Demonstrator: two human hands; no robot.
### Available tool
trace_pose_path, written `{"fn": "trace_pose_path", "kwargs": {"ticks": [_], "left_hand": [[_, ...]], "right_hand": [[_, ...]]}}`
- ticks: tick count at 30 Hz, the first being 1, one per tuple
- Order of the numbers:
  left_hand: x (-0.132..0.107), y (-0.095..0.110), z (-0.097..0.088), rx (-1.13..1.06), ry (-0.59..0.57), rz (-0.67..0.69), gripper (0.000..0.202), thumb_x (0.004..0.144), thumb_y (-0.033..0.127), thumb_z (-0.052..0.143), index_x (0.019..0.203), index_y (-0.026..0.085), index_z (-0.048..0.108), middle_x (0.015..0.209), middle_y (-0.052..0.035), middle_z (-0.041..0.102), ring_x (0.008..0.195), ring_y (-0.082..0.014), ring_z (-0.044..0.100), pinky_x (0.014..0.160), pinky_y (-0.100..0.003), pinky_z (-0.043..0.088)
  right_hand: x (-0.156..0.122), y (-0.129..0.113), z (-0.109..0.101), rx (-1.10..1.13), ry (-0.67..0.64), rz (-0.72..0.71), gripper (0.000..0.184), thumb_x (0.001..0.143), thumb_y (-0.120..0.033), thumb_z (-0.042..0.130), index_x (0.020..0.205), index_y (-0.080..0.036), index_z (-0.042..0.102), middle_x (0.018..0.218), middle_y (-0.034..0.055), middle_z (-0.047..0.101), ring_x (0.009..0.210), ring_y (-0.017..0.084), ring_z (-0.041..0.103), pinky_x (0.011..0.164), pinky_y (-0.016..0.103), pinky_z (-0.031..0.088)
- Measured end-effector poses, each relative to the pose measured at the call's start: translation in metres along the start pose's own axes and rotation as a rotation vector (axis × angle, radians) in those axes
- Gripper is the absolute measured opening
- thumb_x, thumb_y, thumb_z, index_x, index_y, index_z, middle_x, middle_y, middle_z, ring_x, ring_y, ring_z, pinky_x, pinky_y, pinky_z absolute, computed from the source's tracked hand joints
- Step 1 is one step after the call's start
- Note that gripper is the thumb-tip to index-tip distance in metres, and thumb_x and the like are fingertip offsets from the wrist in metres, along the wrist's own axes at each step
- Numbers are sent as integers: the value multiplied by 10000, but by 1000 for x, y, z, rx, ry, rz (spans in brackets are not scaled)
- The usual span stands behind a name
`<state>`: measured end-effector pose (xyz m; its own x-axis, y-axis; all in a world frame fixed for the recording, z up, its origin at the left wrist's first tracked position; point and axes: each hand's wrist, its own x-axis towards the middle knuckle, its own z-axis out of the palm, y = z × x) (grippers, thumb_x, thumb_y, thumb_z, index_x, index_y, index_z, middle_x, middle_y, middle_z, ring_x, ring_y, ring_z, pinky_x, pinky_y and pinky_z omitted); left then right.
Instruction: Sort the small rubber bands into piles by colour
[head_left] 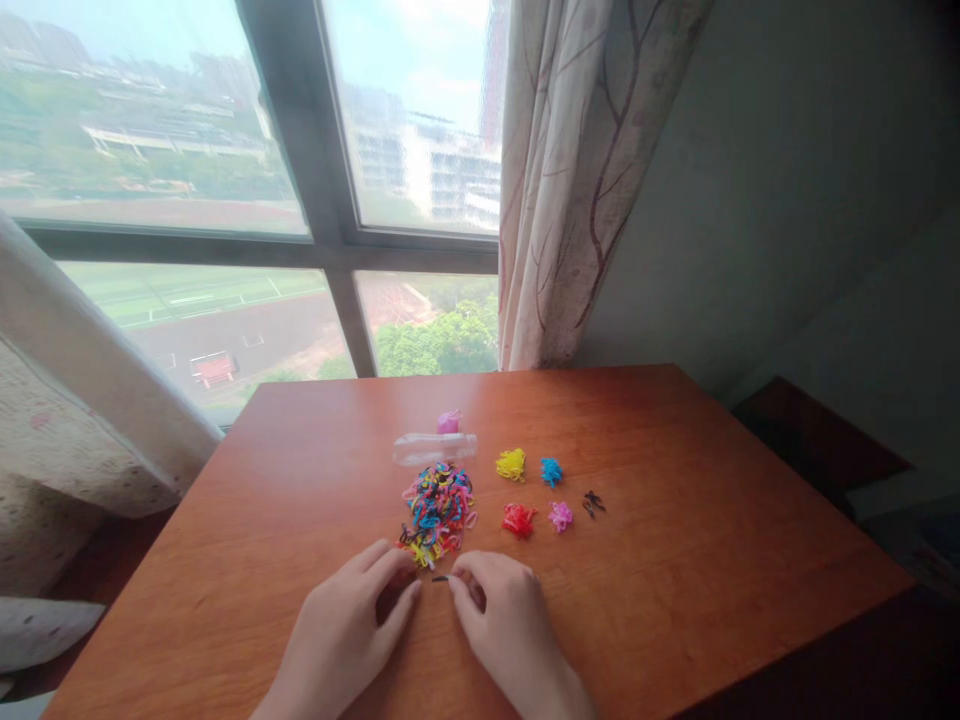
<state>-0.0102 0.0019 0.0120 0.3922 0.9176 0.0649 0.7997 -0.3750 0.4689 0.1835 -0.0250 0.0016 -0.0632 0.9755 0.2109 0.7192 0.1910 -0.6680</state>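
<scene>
A mixed pile of small coloured rubber bands [439,505] lies on the wooden table. My left hand [356,610] rests at the pile's near left edge, fingers curved and the thumb apart from them, with nothing visible held. Between the thumb and forefinger of my right hand [502,610] is a black rubber band [440,578], its end pointing left toward my other hand. Right of the pile are separate heaps: yellow bands [511,464], blue bands [551,471], red bands [518,519], pink bands [560,516] and a few black bands [593,503].
Behind the mixed pile lies a clear plastic container [435,448], on its side, with a pink-purple object [449,422] just beyond it. The wooden table [712,560] ends at a window [337,250] flanked by patterned curtains [562,180].
</scene>
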Motion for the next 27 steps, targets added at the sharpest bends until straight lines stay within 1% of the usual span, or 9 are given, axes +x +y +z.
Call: {"fn": "trace_pose_path", "kwargs": {"ticks": [2, 4, 7, 10, 13, 15, 20, 23, 27], "left_hand": [[1, -1, 2, 32, 2, -10, 136, 912, 307, 508, 905, 274, 640, 863, 17, 670, 771, -152, 668, 650, -221, 468], [1, -2, 3, 49, 0, -6, 147, 919, 311, 495, 901, 273, 636, 868, 16, 668, 775, -155, 671, 654, -225, 470], [2, -4, 5, 51, 1, 16, 173, 935, 305, 465, 910, 278, 633, 886, 14, 672, 794, -154, 677, 666, -224, 475], [2, -6, 6, 45, 8, 37, 202, 948, 295, 435, 911, 278, 633, 883, 11, 675, 793, -150, 679, 668, -221, 479], [2, -6, 5, 45, 22, 39, 209, 948, 291, 432, 904, 275, 635, 875, 9, 677, 786, -150, 680, 660, -219, 480], [2, -5, 5, 45, 25, 38, 208, 946, 289, 433, 899, 275, 636, 872, 8, 678, 787, -152, 681, 656, -220, 481], [2, -4, 4, 30, 43, 36, 196, 941, 290, 445, 875, 271, 628, 840, 13, 675, 772, -154, 682, 653, -223, 486], [2, -5, 5, 0, 64, 36, 162, 936, 307, 471, 910, 275, 627, 861, 19, 684, 770, -148, 685, 657, -219, 488], [2, -6, 5, -35, 95, 13, 147, 932, 298, 473, 935, 264, 616, 841, 24, 683, 709, -133, 670, 639, -214, 485]], "right_hand": [[-3, 7, -9, 40, 42, 7, 119, 862, -160, 575, 788, -226, 640, 680, -29, 657, 610, 125, 595, 596, 206, 367], [-4, 21, -22, 58, 105, 33, 135, 892, -213, 552, 807, -221, 656, 652, -25, 638, 569, 121, 577, 560, 198, 374], [-4, 53, -49, 32, 241, 104, 211, 924, -313, 524, 809, -214, 670, 651, -9, 640, 547, 124, 575, 540, 198, 399], [-4, 92, -76, -69, 383, 202, 258, 899, -419, 553, 833, -209, 687, 658, 9, 658, 558, 144, 599, 562, 215, 433], [-5, 122, -94, -206, 434, 287, 317, 889, -480, 535, 830, -209, 689, 645, 20, 658, 560, 165, 613, 560, 239, 429], [-6, 134, -99, -265, 429, 320, 334, 890, -492, 513, 833, -212, 687, 652, 28, 668, 577, 179, 630, 565, 252, 426], [-9, 141, -97, -323, 415, 339, 368, 898, -504, 470, 837, -217, 690, 651, 41, 677, 574, 192, 635, 550, 267, 418], [-9, 138, -94, -334, 416, 338, 369, 898, -506, 470, 853, -218, 696, 659, 42, 683, 571, 191, 634, 544, 270, 414], [-10, 132, -92, -331, 434, 333, 362, 907, -500, 477, 880, -215, 697, 663, 35, 684, 577, 186, 640, 557, 266, 417]]}}
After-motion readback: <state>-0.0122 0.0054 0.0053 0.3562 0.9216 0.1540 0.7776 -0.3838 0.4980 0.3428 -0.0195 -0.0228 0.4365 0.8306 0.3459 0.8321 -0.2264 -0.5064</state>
